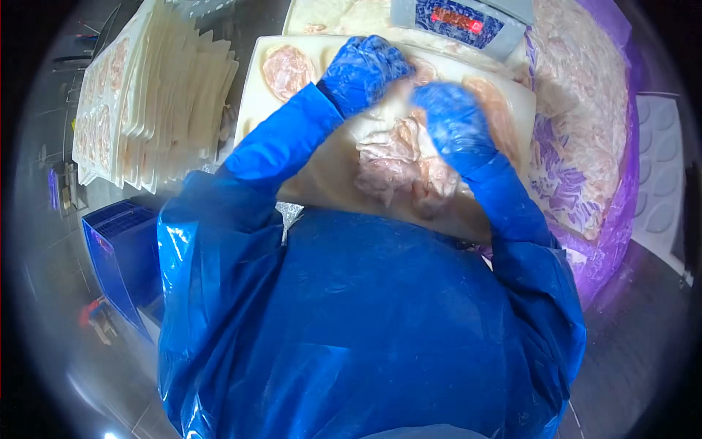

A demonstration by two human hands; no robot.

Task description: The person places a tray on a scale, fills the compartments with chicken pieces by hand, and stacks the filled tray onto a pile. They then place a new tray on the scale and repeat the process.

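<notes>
meat (398, 168): lying in a pile on the near part of the tray (256, 88); sitting just below both hands, toward the body; long axis running roughly left to right
nearer hand: right hand (453, 121) is resting over the pile's right top; left hand (362, 69) is sitting farther up the tray
left hand: fingers curling shut, pinching the pile's far edge
right hand: fingers bending down onto the meat; blurred, so cannot tell if gripping or only pressing
around: scale (457, 22) standing beyond the tray; bag (585, 146) of more pieces lying at right; tray stack (161, 95) leaning at left
</notes>
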